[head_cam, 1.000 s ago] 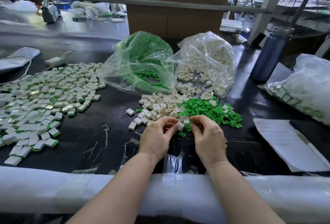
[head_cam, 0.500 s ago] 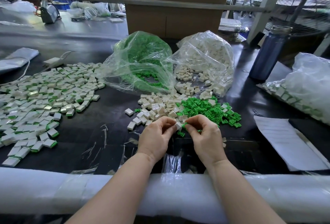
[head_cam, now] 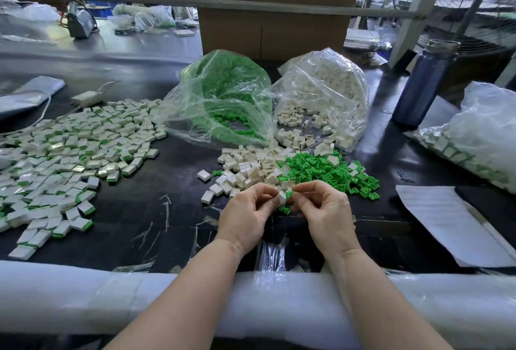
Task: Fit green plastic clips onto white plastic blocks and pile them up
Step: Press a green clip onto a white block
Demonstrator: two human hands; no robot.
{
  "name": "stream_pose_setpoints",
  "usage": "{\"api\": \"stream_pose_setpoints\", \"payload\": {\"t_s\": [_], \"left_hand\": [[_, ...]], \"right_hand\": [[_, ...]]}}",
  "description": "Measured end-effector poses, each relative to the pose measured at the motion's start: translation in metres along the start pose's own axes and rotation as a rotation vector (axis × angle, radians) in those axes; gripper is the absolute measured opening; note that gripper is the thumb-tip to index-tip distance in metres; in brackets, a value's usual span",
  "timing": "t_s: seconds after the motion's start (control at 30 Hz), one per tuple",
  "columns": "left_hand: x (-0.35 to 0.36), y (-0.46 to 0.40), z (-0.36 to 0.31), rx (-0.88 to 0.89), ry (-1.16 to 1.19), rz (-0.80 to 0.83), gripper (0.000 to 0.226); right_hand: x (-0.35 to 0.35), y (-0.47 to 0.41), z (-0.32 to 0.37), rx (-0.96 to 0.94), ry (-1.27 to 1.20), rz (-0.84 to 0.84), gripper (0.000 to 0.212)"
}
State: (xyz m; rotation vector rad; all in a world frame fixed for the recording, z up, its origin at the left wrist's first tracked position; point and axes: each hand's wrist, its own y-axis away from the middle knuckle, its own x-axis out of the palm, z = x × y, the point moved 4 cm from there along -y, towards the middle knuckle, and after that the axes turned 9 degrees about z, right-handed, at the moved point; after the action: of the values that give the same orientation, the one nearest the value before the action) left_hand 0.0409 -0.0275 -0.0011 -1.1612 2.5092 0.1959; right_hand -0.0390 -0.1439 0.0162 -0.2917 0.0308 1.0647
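My left hand pinches a white plastic block just above the black table. My right hand pinches a green clip right against the block's edge. Behind the hands lie a loose heap of white blocks and a heap of green clips. One green clip lies on the table under the hands. A wide pile of fitted blocks with green edges spreads over the left of the table.
Two open clear bags stand behind the heaps: one of green clips, one of white blocks. A blue bottle stands at right, with another filled bag and a paper sheet. A white padded rail lines the near edge.
Both hands lifted off the heaps and drew slightly toward me. The left now shows a white block and the right has brought a green clip up against it.
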Motion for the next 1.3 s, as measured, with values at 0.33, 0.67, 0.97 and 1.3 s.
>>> {"api": "stream_pose_setpoints", "payload": {"t_s": [0.33,0.67,0.97,1.3], "left_hand": [[0.0011,-0.0002,0.0004,0.015,0.021,0.001,0.013],[0.0011,-0.0013,0.0025,0.011,0.047,0.005,0.011],[-0.0013,0.0016,-0.0021,0.074,0.006,-0.012,0.02],[-0.0003,0.0006,0.0,0.06,0.151,0.01,0.011]], "right_hand": [[-0.0008,-0.0008,-0.0023,-0.014,0.067,0.001,0.022],[0.0001,-0.0018,-0.0025,-0.019,0.117,0.002,0.016],[0.0013,-0.0009,-0.0019,-0.019,0.105,0.013,0.02],[0.0015,-0.0008,-0.0006,-0.044,0.124,0.023,0.017]]}}
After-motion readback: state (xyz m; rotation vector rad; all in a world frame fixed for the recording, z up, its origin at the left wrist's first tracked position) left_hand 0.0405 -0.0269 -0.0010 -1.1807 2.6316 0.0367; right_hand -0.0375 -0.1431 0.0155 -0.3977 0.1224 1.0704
